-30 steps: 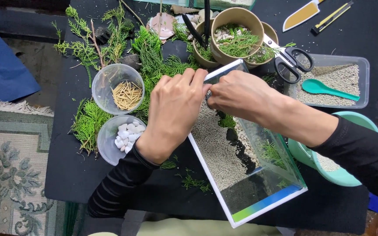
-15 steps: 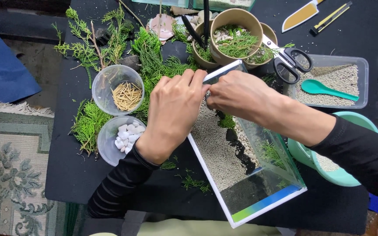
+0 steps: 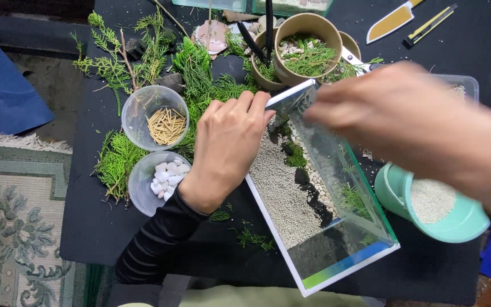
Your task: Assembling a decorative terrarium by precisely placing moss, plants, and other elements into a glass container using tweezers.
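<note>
A rectangular glass tank (image 3: pixel 348 267) lies at a slant on the black mat. It holds pale sand (image 3: pixel 282 193), a line of dark soil with small pebbles, and bits of green moss (image 3: pixel 295 156). My left hand (image 3: pixel 228 148) rests on the tank's far left corner, its fingertips curled over the rim. My right hand (image 3: pixel 404 113) hovers blurred above the tank's far right side, close to the camera, fingers pointing left. The blur hides whether it holds anything.
A teal cup (image 3: pixel 393 193) of sand sits right of the tank. At the left are clear bowls of thin sticks (image 3: pixel 143 108) and of white pebbles (image 3: pixel 143 187), with green sprigs (image 3: pixel 200 74) around them. Behind are brown paper bowls (image 3: pixel 308 25) of greens, black tweezers (image 3: pixel 268 28), a yellow knife (image 3: pixel 390 23) and a plastic tray (image 3: pixel 467 85).
My right hand has lifted out of the tank's far end and swung up and to the right. My left hand stays on the tank's corner.
</note>
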